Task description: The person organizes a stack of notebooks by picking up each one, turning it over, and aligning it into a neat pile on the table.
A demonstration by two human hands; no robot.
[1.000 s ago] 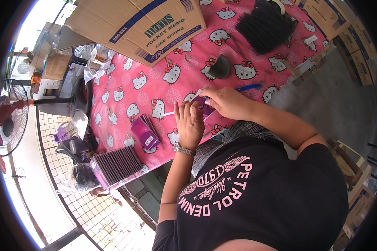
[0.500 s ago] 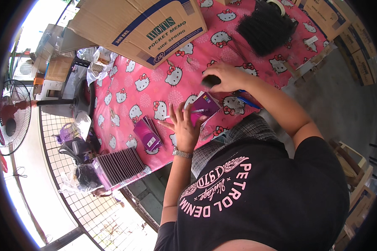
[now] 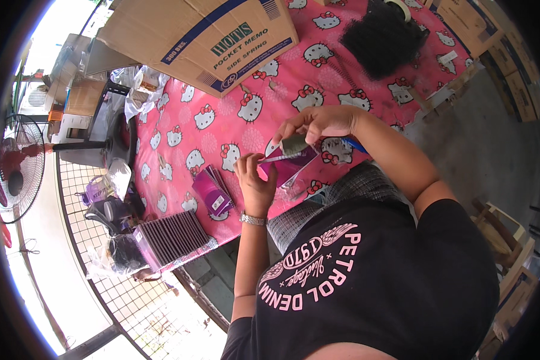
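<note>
— What are the hands doing?
— Above the pink tablecloth [image 3: 222,129], the left hand [image 3: 255,180] has its fingers closed on the edge of a purple card [image 3: 289,165], and the right hand [image 3: 318,123] pinches a small dark object [image 3: 294,144] pressed against that card.
— And the containers?
— A cardboard box [image 3: 204,39] lies on the cloth's far side, its contents hidden. A tray of purple packs [image 3: 173,237] sits at the cloth's near edge, with a loose stack of purple packs [image 3: 211,192] just beyond it.

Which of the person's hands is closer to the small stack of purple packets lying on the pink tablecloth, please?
Left. The left hand is just right of the stack of purple packets; the right hand is farther off, up and right, holding a dark item.
</note>
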